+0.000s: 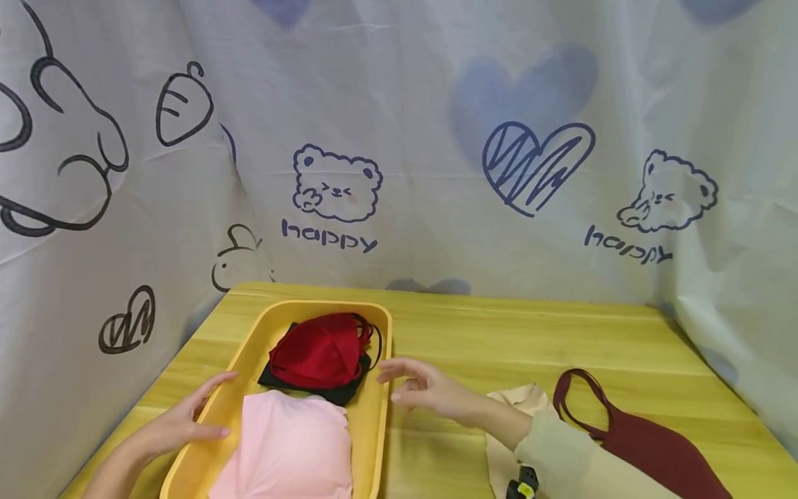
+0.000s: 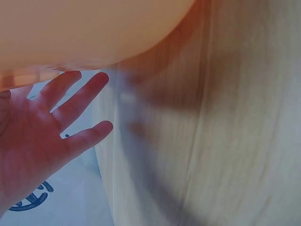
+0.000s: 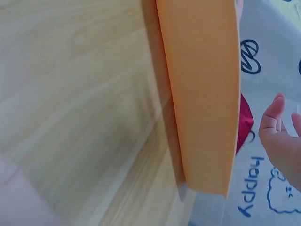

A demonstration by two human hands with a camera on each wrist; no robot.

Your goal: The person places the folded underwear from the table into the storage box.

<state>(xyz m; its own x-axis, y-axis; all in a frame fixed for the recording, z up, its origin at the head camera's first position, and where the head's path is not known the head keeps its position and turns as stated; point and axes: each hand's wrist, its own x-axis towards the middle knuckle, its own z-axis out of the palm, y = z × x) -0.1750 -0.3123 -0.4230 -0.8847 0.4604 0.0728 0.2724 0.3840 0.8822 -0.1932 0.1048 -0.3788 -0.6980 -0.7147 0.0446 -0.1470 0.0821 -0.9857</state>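
Note:
A yellow tray [image 1: 373, 430] holds folded garments. At its near end lies a smooth pink padded garment [image 1: 296, 443], probably a bra. Behind it a red garment [image 1: 318, 352] with thin dark straps rests on a black cloth [image 1: 343, 395]. My left hand [image 1: 171, 426] is at the tray's left rim, thumb over the inner side; in the left wrist view its fingers [image 2: 87, 99] spread fairly straight beside the outer wall. Just off the right rim hovers my right hand [image 1: 433, 393], fingers loosely bent, with nothing held in the right wrist view.
To the right on the wooden table [image 1: 474, 339] lie a beige garment [image 1: 499, 457], partly hidden by my right sleeve, and a maroon strapped garment [image 1: 654, 450]. A printed white curtain [image 1: 424, 173] hangs behind the table and along both sides.

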